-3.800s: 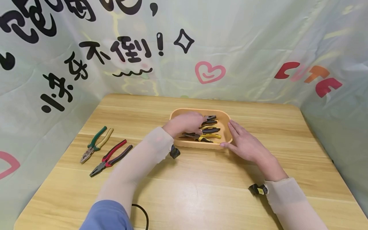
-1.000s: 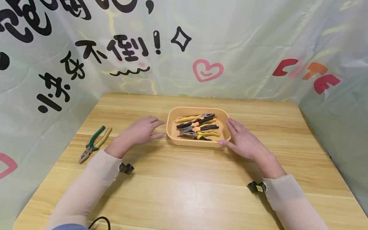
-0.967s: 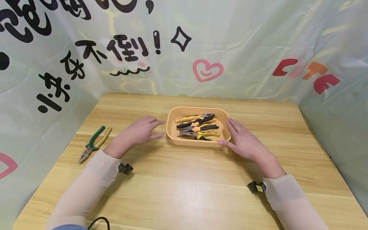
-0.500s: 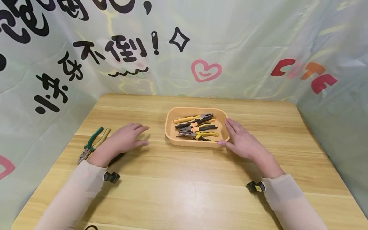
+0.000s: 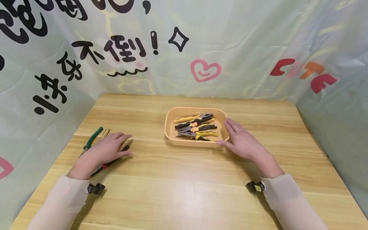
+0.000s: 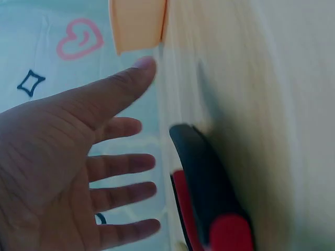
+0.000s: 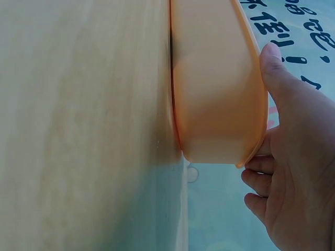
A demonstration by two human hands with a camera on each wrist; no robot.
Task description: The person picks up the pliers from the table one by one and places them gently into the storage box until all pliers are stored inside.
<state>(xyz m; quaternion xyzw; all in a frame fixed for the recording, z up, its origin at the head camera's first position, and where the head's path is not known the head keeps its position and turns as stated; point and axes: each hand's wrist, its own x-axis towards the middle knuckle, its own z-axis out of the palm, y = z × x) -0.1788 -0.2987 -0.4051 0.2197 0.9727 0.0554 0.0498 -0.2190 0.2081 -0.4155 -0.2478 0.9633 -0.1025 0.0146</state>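
In the head view my left hand [image 5: 107,148] hovers with spread fingers over the pliers with red-and-black handles [image 5: 105,165], covering much of them. The left wrist view shows a thick black and red handle [image 6: 201,172] just beside the fingers, with nothing held. Partly behind that hand lie pliers with one green and one cream handle [image 5: 93,138]. My right hand [image 5: 244,140] rests against the right end of a light-orange plastic box [image 5: 169,139], thumb at the front rim, fingers along the end. Inside the box lie several pliers [image 5: 198,126] with yellow, black and orange handles.
The box stands on a wooden table [image 5: 184,195], back of its middle. A printed fabric sheet [image 5: 244,41] hangs along the back and sides of the table. A small camera sits on each wrist.
My left hand came out of the box and moved left and nearer, to over the red-and-black pliers. The pliers in the box are now uncovered. My right hand stays at the box.
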